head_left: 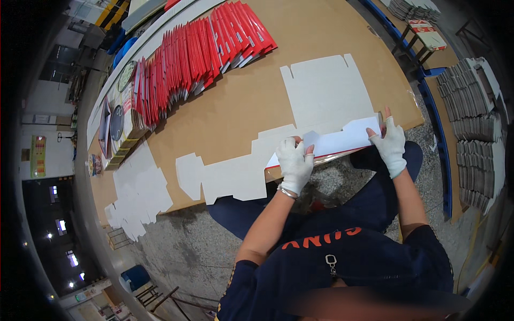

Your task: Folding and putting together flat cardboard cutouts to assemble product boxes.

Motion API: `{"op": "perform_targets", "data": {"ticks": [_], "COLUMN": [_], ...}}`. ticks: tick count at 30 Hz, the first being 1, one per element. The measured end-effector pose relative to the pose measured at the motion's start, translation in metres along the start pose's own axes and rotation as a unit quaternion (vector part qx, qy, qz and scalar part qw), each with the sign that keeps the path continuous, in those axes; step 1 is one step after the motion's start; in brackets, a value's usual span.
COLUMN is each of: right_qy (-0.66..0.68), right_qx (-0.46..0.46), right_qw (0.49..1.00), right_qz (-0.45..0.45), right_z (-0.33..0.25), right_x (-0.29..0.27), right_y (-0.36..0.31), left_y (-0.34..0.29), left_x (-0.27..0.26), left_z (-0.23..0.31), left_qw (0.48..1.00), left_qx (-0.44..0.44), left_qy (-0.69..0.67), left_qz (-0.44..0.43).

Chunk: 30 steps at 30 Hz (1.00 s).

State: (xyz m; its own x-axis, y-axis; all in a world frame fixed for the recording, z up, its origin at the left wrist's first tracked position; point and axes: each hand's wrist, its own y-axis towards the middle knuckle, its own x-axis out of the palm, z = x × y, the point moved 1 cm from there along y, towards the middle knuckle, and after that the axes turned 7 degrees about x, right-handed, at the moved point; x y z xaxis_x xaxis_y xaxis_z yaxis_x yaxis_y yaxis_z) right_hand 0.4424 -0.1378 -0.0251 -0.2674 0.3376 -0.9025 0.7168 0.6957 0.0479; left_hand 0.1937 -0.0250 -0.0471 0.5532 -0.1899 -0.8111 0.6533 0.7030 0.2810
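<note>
A long white carton piece (pixel 342 140) with a red edge showing along its near side lies at the table's near edge, partly over a larger flat grey-white cardboard blank (pixel 326 88). My left hand (pixel 296 165), in a white glove with bare fingertips, is closed at the piece's left part, thumb and fingers curled together on it. At its right end my right hand (pixel 390 145), gloved the same way, holds the piece with the thumb on top and the index finger stretched along the end. Beneath my left hand the blank's notched flaps (pixel 230 179) reach leftward.
A long row of folded red cartons (pixel 187 59) stands across the table (pixel 257 101). At the left are a box-like stack (pixel 126 134) and more cut cardboard blanks (pixel 140 184). Bundled grey cardboard (pixel 468 128) is piled on the right, near a small stool (pixel 427 37).
</note>
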Motion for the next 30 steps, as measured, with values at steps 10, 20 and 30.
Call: {"op": "perform_targets", "data": {"ticks": [10, 20, 30], "right_qy": [0.598, 0.231, -0.021], "right_qx": [0.18, -0.137, -0.399], "right_qw": [0.745, 0.955, 0.917], "right_qz": [-0.235, 0.124, 0.018], "right_z": [-0.026, -0.014, -0.024], "right_x": [0.052, 0.014, 0.025], "right_y": [-0.116, -0.053, -0.003], "left_y": [0.007, -0.012, -0.105], "left_x": [0.024, 0.016, -0.082], "left_z": [0.048, 0.052, -0.043], "left_qw": [0.983, 0.97, 0.982], "left_qx": [0.121, 0.163, 0.11], "left_qy": [0.062, -0.049, 0.136], "left_qz": [-0.125, -0.172, -0.076]}}
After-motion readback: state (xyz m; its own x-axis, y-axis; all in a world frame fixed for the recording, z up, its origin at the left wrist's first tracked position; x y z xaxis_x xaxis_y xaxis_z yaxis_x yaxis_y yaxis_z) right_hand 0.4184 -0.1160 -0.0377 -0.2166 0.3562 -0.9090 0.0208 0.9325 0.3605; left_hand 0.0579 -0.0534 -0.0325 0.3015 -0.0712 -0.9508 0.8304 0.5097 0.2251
